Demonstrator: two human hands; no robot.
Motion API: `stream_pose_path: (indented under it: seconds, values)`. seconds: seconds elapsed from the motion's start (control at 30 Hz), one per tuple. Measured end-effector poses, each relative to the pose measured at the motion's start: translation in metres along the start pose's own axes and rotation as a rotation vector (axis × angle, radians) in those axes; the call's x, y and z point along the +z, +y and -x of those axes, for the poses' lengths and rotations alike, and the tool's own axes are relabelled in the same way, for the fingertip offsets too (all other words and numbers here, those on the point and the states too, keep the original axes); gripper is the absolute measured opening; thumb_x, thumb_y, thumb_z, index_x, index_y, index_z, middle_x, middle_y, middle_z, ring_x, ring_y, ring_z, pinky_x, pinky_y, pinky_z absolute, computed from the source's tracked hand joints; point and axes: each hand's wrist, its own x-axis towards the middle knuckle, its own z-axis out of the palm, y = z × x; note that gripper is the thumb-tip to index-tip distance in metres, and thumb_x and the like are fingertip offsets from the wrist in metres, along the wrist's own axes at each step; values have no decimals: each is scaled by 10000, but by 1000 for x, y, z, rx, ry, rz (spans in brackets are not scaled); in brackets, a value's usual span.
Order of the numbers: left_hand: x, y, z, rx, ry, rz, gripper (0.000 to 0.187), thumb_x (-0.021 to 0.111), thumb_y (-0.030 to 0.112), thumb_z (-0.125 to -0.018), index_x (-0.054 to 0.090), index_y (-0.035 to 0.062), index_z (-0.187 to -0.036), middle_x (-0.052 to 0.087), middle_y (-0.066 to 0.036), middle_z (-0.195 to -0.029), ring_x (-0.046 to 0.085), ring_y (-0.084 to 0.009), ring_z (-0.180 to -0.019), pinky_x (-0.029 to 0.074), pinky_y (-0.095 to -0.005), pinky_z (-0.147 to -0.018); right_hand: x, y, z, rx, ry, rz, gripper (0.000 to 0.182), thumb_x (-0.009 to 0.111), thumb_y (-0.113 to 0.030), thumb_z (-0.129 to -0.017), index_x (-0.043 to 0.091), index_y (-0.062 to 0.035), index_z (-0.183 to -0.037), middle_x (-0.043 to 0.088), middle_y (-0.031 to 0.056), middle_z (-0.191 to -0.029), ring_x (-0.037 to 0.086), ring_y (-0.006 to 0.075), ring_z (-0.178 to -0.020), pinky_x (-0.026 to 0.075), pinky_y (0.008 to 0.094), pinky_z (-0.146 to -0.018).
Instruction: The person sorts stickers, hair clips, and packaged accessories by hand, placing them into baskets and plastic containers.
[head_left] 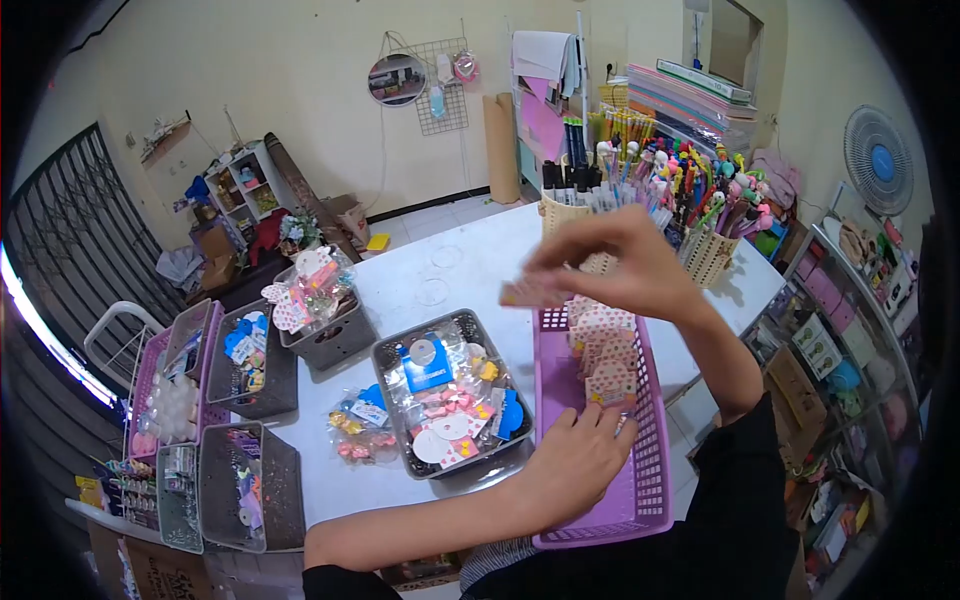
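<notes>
Right hand (628, 262): fingers clamped by one edge on a patterned card (525, 292), above the far left corner of the purple basket (651, 470). Left hand (578, 466): fingers at the near end of the card row (606, 352) inside, seemingly bracing it; whether they grip, I cannot tell.

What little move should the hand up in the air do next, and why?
Maybe the right hand should lower its small patterned piece into the purple basket, beside the row of patterned cards. The piece, though blurry, looks like those cards, the basket's floor shows bare beside them, and the left hand is at the row's near end.
</notes>
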Motion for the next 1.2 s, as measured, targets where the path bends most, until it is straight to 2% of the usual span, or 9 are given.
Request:
stream_pose_path:
  seconds: [0.23,0.37,0.53,0.6,0.7,0.87,1.0,1.13,1.2]
  values:
    - [-8,13,7,-1,-40,2,382,485,257,-826,477,-8,-1101,525,-124,-854,534,-239,-794,426,-331,-645,-34,-34,75,123,-62,77,161,633,16,-683,653,-11,-841,650,84,-737,640,141,-642,505,230,-590]
    - [-19,18,10,-20,-37,62,310,488,246,-826,524,-6,-1003,541,-122,-822,552,-230,-761,430,-321,-620,-35,-35,92,208,-104,6,166,628,22,-692,640,-12,-854,650,88,-757,643,148,-670,510,231,-591]
    - [-38,27,15,62,-273,59,176,515,198,-787,544,27,-756,545,-86,-740,556,-186,-669,421,-271,-566,-29,-3,92,191,-309,4,186,627,7,-690,622,-18,-875,644,89,-764,643,162,-678,508,245,-595]
    - [-46,31,15,41,-327,71,167,530,170,-740,546,18,-807,542,-93,-768,555,-182,-702,418,-265,-563,-25,1,90,222,-335,-10,168,620,-9,-687,614,-25,-853,636,91,-742,639,178,-663,502,258,-596]
    - [-42,29,9,50,2,70,242,528,156,-713,530,-6,-892,532,-126,-827,548,-217,-785,431,-278,-607,-20,1,84,201,-435,254,132,602,-80,-684,597,-42,-810,607,109,-688,605,255,-630,471,338,-583]
    - [-2,8,3,20,-49,55,258,531,149,-692,536,-9,-896,533,-129,-837,542,-256,-816,425,-336,-704,-5,-21,40,89,-524,453,151,600,-153,-714,582,-42,-815,591,125,-722,585,292,-726,447,389,-645]
    - [5,8,4,6,-72,67,243,515,122,-692,549,-13,-891,537,-127,-844,533,-269,-852,407,-361,-773,57,-11,-11,-315,-295,392,310,622,-239,-735,512,-26,-933,536,137,-863,518,305,-868,438,377,-715]
    - [-2,11,5,35,-53,48,228,515,113,-689,560,-20,-869,542,-126,-868,526,-259,-878,409,-357,-778,97,7,-40,-349,-400,507,385,661,-273,-699,500,-20,-940,526,148,-895,509,301,-883,434,380,-724]
    - [-12,16,8,59,-57,40,224,514,115,-697,557,-25,-867,541,-126,-873,522,-249,-867,416,-345,-743,99,11,-48,-205,-552,445,499,682,-307,-683,480,-35,-1049,492,162,-970,485,313,-917,411,378,-779]
